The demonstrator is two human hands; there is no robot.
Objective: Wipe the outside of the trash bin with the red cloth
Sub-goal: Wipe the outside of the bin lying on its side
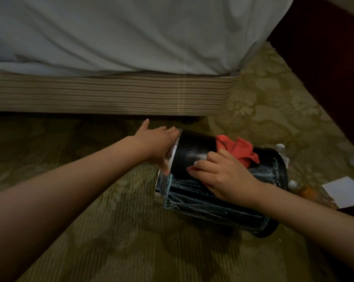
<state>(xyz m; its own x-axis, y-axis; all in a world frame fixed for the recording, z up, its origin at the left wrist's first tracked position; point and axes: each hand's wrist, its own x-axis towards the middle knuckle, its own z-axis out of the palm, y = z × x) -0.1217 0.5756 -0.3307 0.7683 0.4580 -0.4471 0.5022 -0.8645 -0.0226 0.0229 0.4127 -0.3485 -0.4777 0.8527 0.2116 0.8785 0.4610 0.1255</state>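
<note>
We see a dim, soft frame: bed sheet (131, 31) brightest at twelve o'clock, faint glare on the trash bin (192, 151), edges bowed.

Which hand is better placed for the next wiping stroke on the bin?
Right. The right hand holds the red cloth against the side of the trash bin; the left hand rests on the metal rim, likely steadying it.
</note>
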